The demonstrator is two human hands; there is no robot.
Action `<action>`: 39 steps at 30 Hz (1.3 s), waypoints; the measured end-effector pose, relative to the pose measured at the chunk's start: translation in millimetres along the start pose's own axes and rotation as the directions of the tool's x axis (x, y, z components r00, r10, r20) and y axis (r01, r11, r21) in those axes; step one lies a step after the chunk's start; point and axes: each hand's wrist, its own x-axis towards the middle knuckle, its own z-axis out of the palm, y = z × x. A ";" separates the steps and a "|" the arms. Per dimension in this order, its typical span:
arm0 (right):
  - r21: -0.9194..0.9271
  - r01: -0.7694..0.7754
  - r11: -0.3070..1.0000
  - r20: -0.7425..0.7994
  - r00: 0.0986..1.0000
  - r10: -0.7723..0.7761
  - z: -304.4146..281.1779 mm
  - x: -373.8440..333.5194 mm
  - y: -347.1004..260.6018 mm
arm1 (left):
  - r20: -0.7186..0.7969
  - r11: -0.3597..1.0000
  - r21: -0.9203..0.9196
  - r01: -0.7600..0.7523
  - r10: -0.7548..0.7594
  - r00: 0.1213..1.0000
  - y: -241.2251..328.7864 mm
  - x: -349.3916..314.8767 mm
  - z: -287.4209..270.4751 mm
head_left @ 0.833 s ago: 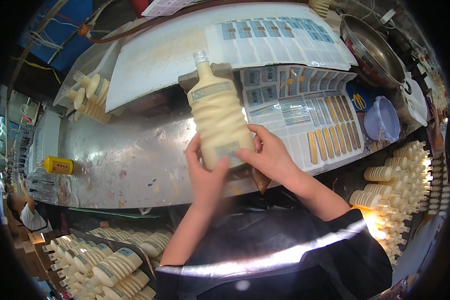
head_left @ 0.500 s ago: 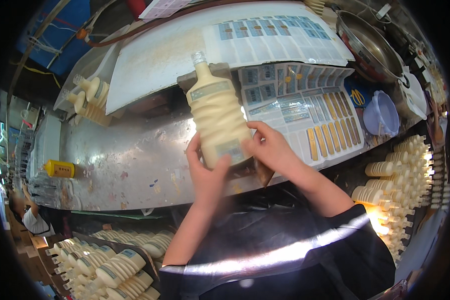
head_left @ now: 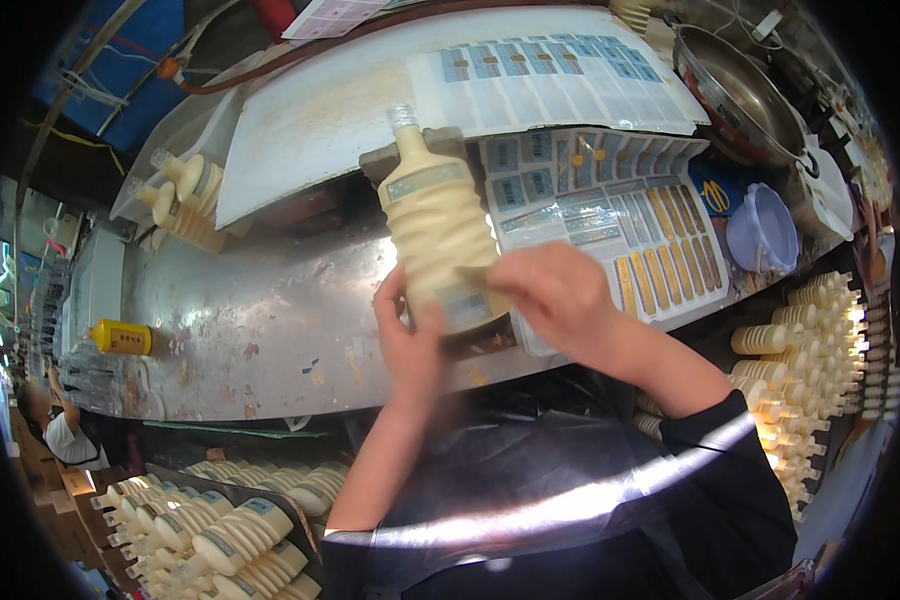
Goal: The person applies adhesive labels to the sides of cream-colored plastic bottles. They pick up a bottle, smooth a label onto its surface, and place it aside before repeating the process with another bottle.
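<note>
Left hand [head_left: 410, 345]: grip closed around the cream bottle [head_left: 438, 235], at 6 o'clock.
Right hand [head_left: 560, 300]: fingers flat on the lower label [head_left: 467, 305], seemingly pressing; nothing grasped.
Advice: label is best smoothed evenly, bottle kept steady.

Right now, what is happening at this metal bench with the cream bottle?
A person holds a cream-coloured ribbed bottle over a metal bench. The left hand grips its lower part, while the right hand presses against the small label near its base. Sheets of stickers lie just behind it on the bench. Many similar bottles lie stacked at the lower left, and more at the right. A small yellow bottle lies on the bench at the left.
</note>
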 end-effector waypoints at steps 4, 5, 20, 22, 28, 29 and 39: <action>0.028 0.336 0.941 0.052 0.940 -0.337 7.7 -30.9 -16.5 | -0.002 1.000 0.002 0.000 0.000 1.000 2.4 4.8 0.8; 0.017 0.313 0.949 0.081 0.946 -0.314 8.1 -33.8 -23.0 | -0.014 1.000 -0.002 0.005 -0.005 1.000 4.7 4.8 1.3; -0.205 0.292 0.934 0.092 0.956 -0.279 37.5 -0.8 -56.9 | 0.008 0.910 -0.385 0.156 -0.165 0.986 10.6 8.6 -13.4; -0.182 0.332 0.926 0.181 0.937 -0.300 45.0 -10.0 -57.9 | 0.009 0.907 -0.391 0.156 -0.166 0.986 8.9 10.9 -13.8; 0.210 -0.510 0.834 0.001 0.853 0.522 36.5 -2.6 -53.3 | 0.007 0.934 -0.333 0.125 -0.130 0.992 21.8 3.2 -6.3; 0.186 -0.509 0.841 0.006 0.856 0.517 37.6 3.1 -55.1 | -0.018 0.953 -0.289 0.089 -0.098 0.995 21.0 1.3 -4.0; 0.087 -0.544 0.835 -0.063 0.833 0.550 34.6 -17.4 -31.9 | -0.105 0.970 0.237 -0.048 0.075 0.992 1.4 3.4 16.8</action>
